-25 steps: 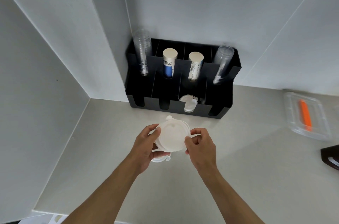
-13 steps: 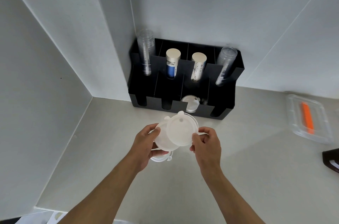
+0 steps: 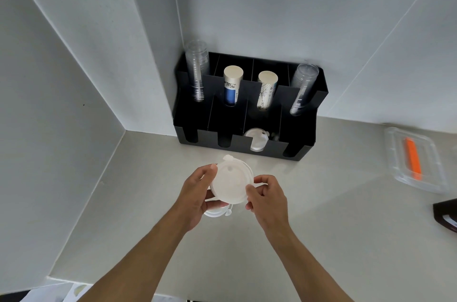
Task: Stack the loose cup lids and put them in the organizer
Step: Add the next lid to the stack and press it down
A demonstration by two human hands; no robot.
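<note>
A small stack of white cup lids (image 3: 232, 181) is held above the counter between both hands. My left hand (image 3: 197, 195) cups the stack from the left and below. My right hand (image 3: 267, 194) pinches its right rim with thumb and fingers. Another white lid (image 3: 214, 212) lies on the counter under my left hand, mostly hidden. The black organizer (image 3: 291, 152) stands against the back wall. Its third front slot holds a few lids (image 3: 256, 139).
The organizer's rear slots hold two stacks of clear cups (image 3: 196, 71) and two stacks of paper cups (image 3: 232, 89). A clear plastic box (image 3: 400, 178) with an orange item (image 3: 412, 162) sits at the right. A dark object (image 3: 446, 212) is at the right edge. Walls close off the left.
The top lid, offset to the right half a second ago, now sits squarely on the stack. My right hand has closed in on the rim.
</note>
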